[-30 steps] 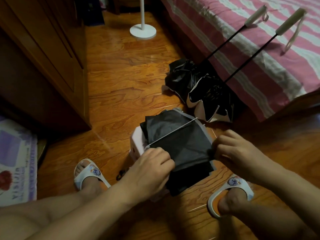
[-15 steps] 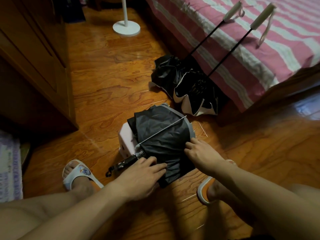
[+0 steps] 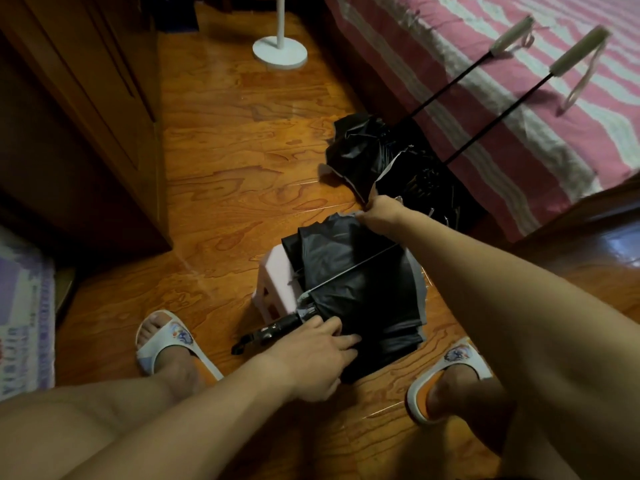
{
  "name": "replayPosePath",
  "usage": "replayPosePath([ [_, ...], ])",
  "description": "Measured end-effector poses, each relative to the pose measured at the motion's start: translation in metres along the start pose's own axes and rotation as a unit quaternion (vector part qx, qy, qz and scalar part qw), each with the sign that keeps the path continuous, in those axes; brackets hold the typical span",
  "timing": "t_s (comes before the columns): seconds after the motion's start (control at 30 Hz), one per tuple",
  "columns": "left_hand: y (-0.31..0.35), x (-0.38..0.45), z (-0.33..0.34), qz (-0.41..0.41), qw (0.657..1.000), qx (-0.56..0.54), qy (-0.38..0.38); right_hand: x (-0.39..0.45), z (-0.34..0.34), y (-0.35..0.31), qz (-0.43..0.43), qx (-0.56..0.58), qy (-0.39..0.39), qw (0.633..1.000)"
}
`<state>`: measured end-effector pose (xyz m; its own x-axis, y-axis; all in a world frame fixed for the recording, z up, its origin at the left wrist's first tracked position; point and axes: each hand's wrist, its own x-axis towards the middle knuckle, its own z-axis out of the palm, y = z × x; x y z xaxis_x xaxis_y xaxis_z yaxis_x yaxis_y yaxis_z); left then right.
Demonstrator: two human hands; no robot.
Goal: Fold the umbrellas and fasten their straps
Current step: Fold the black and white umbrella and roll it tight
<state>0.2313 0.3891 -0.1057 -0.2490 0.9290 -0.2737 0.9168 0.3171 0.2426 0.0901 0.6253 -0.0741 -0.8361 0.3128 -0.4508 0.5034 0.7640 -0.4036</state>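
Item: black umbrella (image 3: 360, 289), collapsed, canopy loosely gathered, lying across a small pink stool (image 3: 277, 282) on the wooden floor (image 3: 225, 161), between the person's two sandalled feet.
Handle: short black grip (image 3: 266, 332) pointing near-left, off the stool edge.
Left hand (image 3: 311, 355): laid flat on the near end of the canopy beside the handle, fingers together and extended, pressing the cloth down.
Right hand (image 3: 382, 211): stretched to the far edge of the canopy, closed around a bunch of cloth or a rib tip; which of the two cannot be told.
Change: half a second ago the right hand rested mid-canopy, close to the left; it is now at the far rim, arm extended across the cloth. The left hand has stayed put by the handle.
Meaning for task: judged to be gathering and straightening the panels before rolling; the strap is not yet fastened.
Other stock: two more umbrellas (image 3: 391, 161), shafts extended, canopies crumpled on the floor, pale handles resting on the striped bed (image 3: 519, 109), far right. Both remain unfolded.
Hidden or unclear: right fingertips, behind the hand itself; the strap, not locatable; the stool's right side, under cloth; dim light blurs the canopy folds.
Cut off: bed, wardrobe (image 3: 86, 116) and mat (image 3: 24, 306) at the frame edges.
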Motion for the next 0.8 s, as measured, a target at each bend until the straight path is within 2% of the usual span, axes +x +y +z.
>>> replayPosePath([
  [0.1, 0.001, 0.001, -0.002, 0.0, 1.0, -0.002, -0.007, 0.001, -0.006, -0.006, 0.023, 0.143, -0.039, 0.989],
  [0.2, 0.002, -0.001, -0.006, -0.004, 1.0, -0.008, -0.024, -0.017, -0.024, -0.015, 0.037, 0.264, -0.109, 0.958],
  [0.27, 0.004, -0.003, -0.009, -0.016, 0.999, -0.024, -0.038, -0.042, -0.041, -0.017, 0.014, 0.323, -0.123, 0.938],
  [0.4, 0.006, -0.008, -0.009, -0.038, 0.997, -0.063, -0.035, -0.116, -0.064, 0.005, -0.048, 0.314, -0.12, 0.941],
  [0.53, 0.004, -0.014, -0.008, -0.046, 0.993, -0.101, -0.036, -0.159, -0.047, 0.043, -0.007, 0.276, -0.148, 0.95],
  [0.63, 0.004, -0.013, -0.024, -0.084, 0.979, -0.186, -0.002, -0.162, -0.032, 0.043, 0.005, 0.243, -0.094, 0.965],
  [0.7, 0.001, -0.01, -0.04, -0.19, 0.935, -0.28, 0.103, -0.157, -0.029, 0.042, -0.025, 0.242, -0.034, 0.969],
  [0.73, -0.003, -0.008, -0.047, -0.254, 0.896, -0.325, 0.166, -0.154, -0.029, 0.045, -0.047, 0.243, -0.009, 0.969],
  [0.8, -0.014, -0.006, -0.057, -0.346, 0.795, -0.421, 0.267, -0.151, -0.029, 0.053, -0.083, 0.258, 0.011, 0.962],
])
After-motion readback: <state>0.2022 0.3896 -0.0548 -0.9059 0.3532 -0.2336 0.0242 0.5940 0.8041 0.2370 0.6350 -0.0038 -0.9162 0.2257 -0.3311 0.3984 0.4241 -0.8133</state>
